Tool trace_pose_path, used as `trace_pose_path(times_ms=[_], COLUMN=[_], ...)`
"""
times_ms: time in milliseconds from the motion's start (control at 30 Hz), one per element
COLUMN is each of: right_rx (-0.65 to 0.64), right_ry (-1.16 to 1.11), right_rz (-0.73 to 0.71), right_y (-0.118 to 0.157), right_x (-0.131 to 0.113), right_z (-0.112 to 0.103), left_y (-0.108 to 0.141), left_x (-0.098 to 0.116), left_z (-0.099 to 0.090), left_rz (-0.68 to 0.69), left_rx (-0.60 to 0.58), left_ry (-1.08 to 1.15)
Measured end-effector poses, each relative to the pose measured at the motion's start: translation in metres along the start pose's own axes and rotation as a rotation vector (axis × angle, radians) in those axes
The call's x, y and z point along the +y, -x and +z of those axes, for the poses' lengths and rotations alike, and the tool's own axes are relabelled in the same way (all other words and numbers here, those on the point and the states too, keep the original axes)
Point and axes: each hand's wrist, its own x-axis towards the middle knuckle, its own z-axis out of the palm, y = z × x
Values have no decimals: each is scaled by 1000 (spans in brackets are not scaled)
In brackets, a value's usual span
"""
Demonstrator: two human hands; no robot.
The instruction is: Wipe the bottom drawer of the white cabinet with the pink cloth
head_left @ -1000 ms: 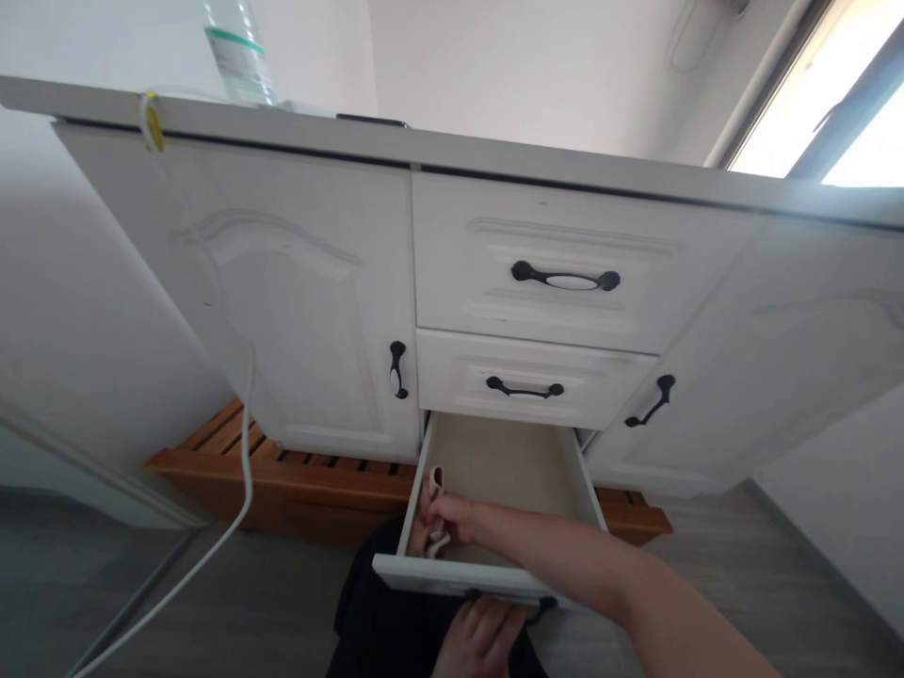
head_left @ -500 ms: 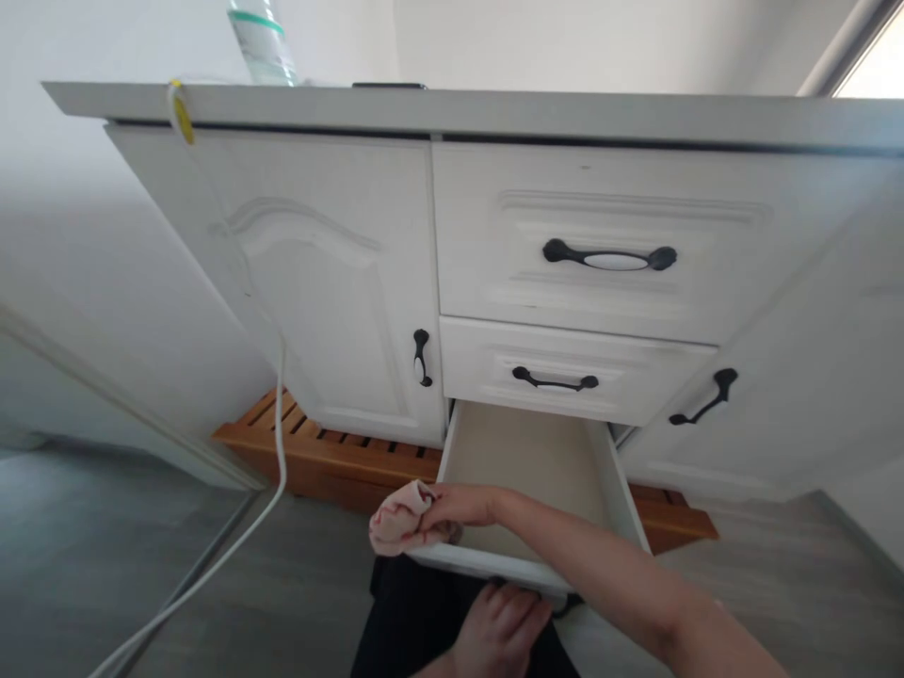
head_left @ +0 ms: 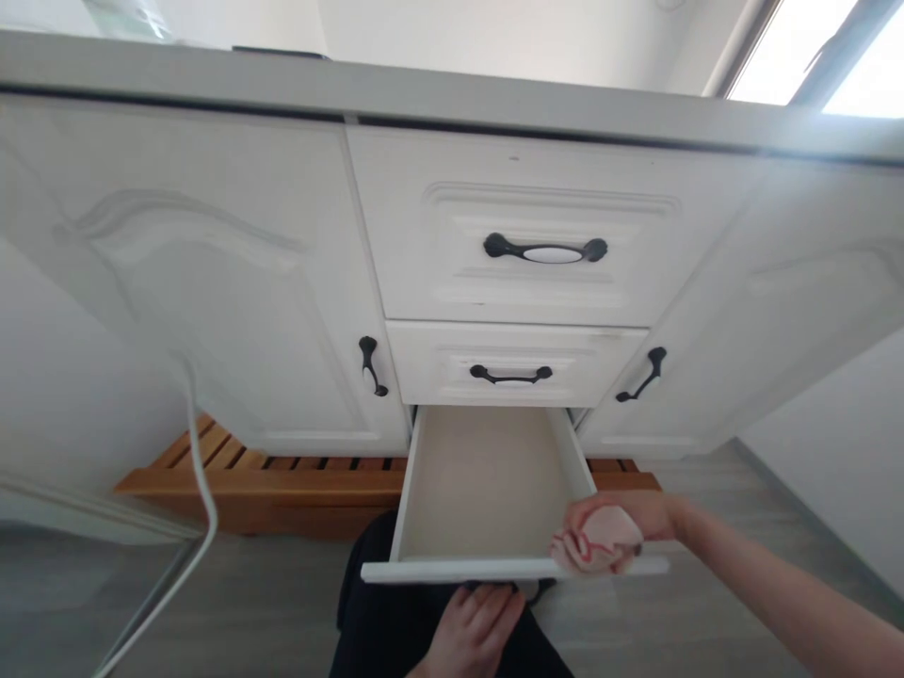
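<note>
The right hand (head_left: 648,514) grips a crumpled pale-pink cloth (head_left: 599,541) with red lines.

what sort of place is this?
Likely a room in a home, though which room isn't clear. Signs: a white panelled cabinet with an open drawer, slatted wood low beneath it, and a window at upper right.

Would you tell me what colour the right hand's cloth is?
Pale pink cloth with red lines, clearest in the head view.
</note>
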Motion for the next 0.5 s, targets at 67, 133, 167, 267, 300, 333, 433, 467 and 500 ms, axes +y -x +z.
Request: trace_pose_path(times_ms=[67,133,167,267,300,333,433,467,500], right_rx=[60,189,274,551,650,755,1016,1078,1134], right_ry=[68,156,180,167,155,140,92,72,51], right_rz=[-26,-39,-12,53,35,5,-30,-16,1], right_y=[43,78,91,117,122,125,122,117,110], right_x=[0,0,4,31,44,58,92,99,103], right_z=[-7,-3,2,30,40,49,69,73,76], left_y=[0,-3,-6,-12,-13,-15,-19,-22,-26], left_x=[1,0,-1,-5,-6,-8,-18,-23,-29], left_z=[2,1,0,-4,-4,-4,3,7,11], left_rz=[-30,-39,-39,-36,-27,-11,16,3,-22], left_rx=[35,47,45,42,42,29,-115,-187,-256], left_ry=[24,55,58,27,12,3,-9,-12,-14])
